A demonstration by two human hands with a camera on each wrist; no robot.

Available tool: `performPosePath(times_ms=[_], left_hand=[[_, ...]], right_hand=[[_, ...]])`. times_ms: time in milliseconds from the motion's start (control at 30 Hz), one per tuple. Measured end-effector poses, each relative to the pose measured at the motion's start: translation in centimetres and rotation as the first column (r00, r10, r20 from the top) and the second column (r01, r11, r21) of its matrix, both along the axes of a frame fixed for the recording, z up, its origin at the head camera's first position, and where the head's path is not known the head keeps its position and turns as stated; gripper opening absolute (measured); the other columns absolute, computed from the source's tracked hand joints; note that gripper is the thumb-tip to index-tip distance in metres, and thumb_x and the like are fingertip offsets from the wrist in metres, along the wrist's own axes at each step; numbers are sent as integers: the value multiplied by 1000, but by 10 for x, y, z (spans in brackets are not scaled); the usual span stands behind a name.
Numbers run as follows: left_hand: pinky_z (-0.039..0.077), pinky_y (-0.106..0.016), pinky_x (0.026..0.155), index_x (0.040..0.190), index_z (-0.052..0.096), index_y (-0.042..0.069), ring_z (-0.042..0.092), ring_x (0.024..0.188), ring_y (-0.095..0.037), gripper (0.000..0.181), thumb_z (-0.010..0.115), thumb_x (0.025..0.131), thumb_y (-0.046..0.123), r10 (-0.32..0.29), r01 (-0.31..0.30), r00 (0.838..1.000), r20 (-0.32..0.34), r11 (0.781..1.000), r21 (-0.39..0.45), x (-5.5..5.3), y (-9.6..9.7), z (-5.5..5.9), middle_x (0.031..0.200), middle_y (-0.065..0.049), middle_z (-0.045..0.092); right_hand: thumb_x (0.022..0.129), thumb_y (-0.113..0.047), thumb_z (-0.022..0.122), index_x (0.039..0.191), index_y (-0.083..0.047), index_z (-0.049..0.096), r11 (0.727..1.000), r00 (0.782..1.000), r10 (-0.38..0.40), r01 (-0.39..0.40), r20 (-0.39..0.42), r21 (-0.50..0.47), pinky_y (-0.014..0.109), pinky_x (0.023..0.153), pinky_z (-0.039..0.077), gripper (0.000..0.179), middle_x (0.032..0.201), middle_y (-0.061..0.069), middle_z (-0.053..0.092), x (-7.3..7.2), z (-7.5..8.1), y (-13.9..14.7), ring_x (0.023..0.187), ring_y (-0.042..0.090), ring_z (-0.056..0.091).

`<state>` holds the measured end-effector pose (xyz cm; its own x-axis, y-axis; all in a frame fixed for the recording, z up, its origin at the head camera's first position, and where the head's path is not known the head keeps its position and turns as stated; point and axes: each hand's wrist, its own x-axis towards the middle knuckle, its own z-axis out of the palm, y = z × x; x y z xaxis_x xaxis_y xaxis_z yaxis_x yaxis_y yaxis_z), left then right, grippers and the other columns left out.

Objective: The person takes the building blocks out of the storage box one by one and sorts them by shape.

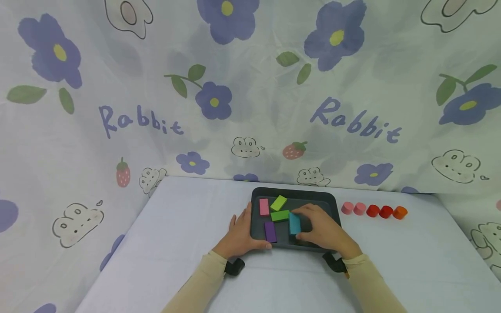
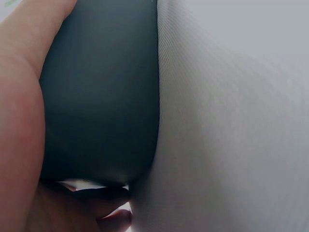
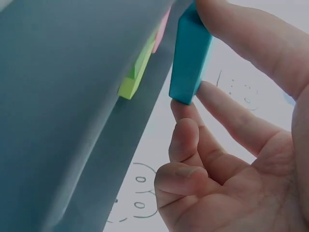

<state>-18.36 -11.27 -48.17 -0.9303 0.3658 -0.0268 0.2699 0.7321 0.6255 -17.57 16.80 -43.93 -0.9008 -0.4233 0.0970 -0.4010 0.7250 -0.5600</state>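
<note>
A blue block [image 1: 295, 224] is pinched between the thumb and fingertips of my right hand [image 1: 322, 228], over the middle of a dark grey tray [image 1: 313, 200]. In the right wrist view the teal-blue block [image 3: 189, 58] is held by its two ends, above the tray's wall. My left hand [image 1: 240, 237] rests against the tray's front left corner, fingers stretched along the left side and thumb along the front rim. In the tray lie a pink block [image 1: 264, 207], a yellow-green block [image 1: 278, 203], a green block [image 1: 280, 216] and a purple block [image 1: 270, 231].
Right of the tray, a row of small cylinders stands on the white table [image 1: 285, 282]: a pink cylinder [image 1: 347, 208], another pink cylinder [image 1: 359, 208], two red cylinders [image 1: 372, 211] and an orange cylinder [image 1: 400, 212]. A patterned curtain [image 1: 250, 87] hangs behind.
</note>
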Motion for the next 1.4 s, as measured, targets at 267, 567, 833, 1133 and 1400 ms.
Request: performPosePath(times_ms=[267, 567, 833, 1133, 1400], left_hand=[[1, -59, 121, 160, -3, 1, 20, 152, -31, 141, 84, 69, 64, 0, 0, 1000, 3, 1000, 1, 1, 0, 1, 166, -16, 17], [1, -60, 120, 160, -2, 1, 20, 152, -32, 141, 84, 68, 64, 0, 0, 1000, 0, 1000, 10, 1, 0, 1, 166, -16, 16], [1, -59, 121, 160, -2, 1, 20, 152, -32, 141, 84, 68, 64, 1, -1, 1000, 2, 1000, 5, 1, 0, 3, 166, -17, 17], [0, -59, 121, 160, -2, 0, 20, 152, -32, 141, 84, 68, 65, -3, 3, 1000, 6, 1000, 8, 2, 0, 5, 166, -16, 16], [1, -59, 121, 160, -2, 0, 20, 152, -31, 141, 84, 69, 65, -3, 3, 1000, 3, 1000, 3, 2, 0, 4, 166, -16, 17]], right_hand=[[80, -21, 86, 136, -11, 61, 999, 999, -29, 28, -30, -26, 49, 94, 53, 62, 134, 10, 57, 4, 2, 14, 116, 29, 55], [80, -20, 86, 136, -10, 60, 998, 998, -46, 43, -49, -45, 50, 92, 54, 63, 132, 10, 56, 10, 4, 32, 113, 30, 57], [80, -20, 86, 136, -9, 60, 997, 996, -53, 49, -69, -52, 52, 91, 54, 62, 131, 12, 56, 15, 6, 44, 111, 29, 57], [80, -20, 87, 135, -8, 60, 995, 994, -81, 77, -68, -58, 52, 88, 56, 62, 130, 13, 57, 21, 10, 56, 107, 30, 58], [78, -18, 87, 133, -6, 60, 989, 988, -142, 139, -56, -44, 43, 75, 58, 63, 124, 15, 58, 22, 14, 71, 101, 33, 58]])
